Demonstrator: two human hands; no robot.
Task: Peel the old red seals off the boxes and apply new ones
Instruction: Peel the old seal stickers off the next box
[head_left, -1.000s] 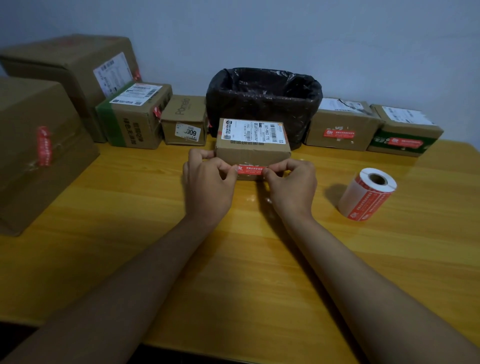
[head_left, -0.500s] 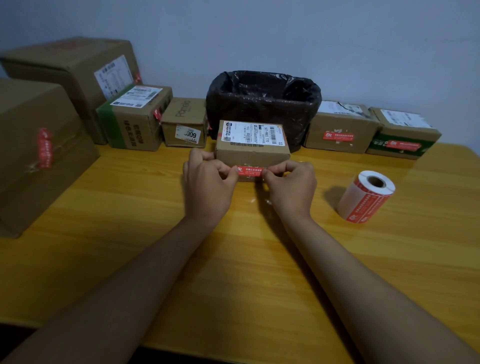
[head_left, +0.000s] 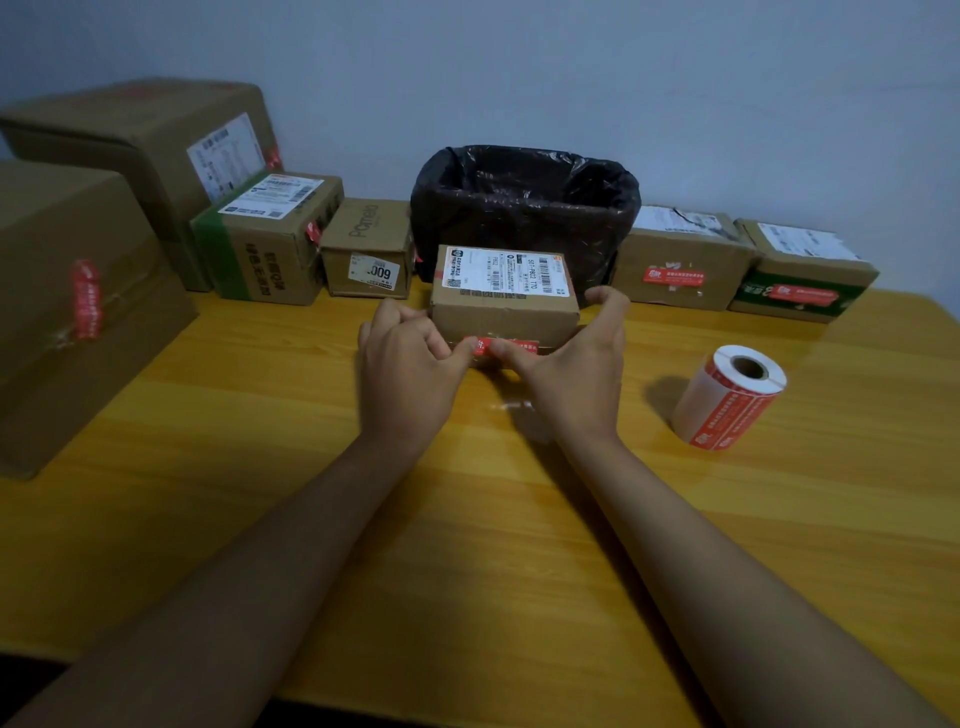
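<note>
Since 0.5 s ago, the right hand has been opened and spread: its fingers, then curled beside the seal, are now stretched up along the right end of the small brown cardboard box, while its thumb is pressed on the red seal. The left hand is kept where it was, its fingers curled and its thumb tip pinched against the seal's left end.

The box is set on the yellow wooden tabletop, toward the middle of its far edge, with the seal stuck low on its near face and a white shipping label on its top. A roll of red seals is laid nearer the right edge, well apart from the hands.

Behind the box a black-lined bin is stood. Along the far edge 5 more boxes are lined up, 3 left of the bin and 2 right of it, and a large carton is placed at the left edge.
</note>
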